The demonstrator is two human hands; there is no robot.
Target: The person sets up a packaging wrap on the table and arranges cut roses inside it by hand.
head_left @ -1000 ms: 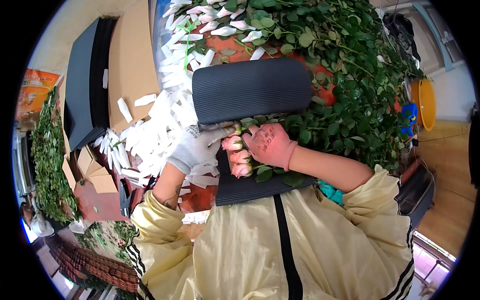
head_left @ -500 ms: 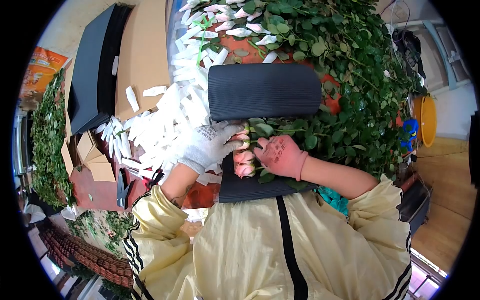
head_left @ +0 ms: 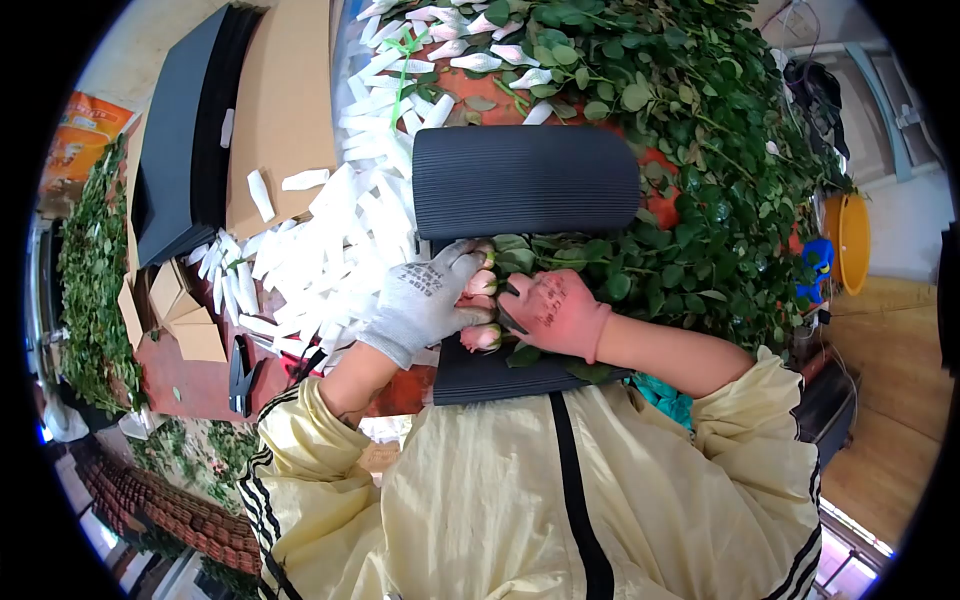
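Several pale pink roses [head_left: 482,338] lie side by side on a dark corrugated sheet [head_left: 500,375], heads to the left and leafy stems to the right. My left hand [head_left: 418,297], in a grey-white glove, has its fingers and thumb closed around the rose heads from the left. From the right, my right hand [head_left: 555,313], in a pink glove, curls its fingers at the stems just below the heads. Its fingertips are partly hidden by leaves. Just beyond both hands, the dark sheet's curved, ribbed part [head_left: 527,182] rises.
White foam net sleeves [head_left: 310,265] are heaped to the left. Rose stems with leaves [head_left: 700,180] cover the right and back. Dark boards [head_left: 185,140] and cardboard [head_left: 280,100] stand at the far left. A black stapler [head_left: 241,376] lies on the red table [head_left: 180,385].
My left hand has shifted slightly down and right over the rose heads, covering more of them. My right hand stays at the stems, its fingers slightly moved.
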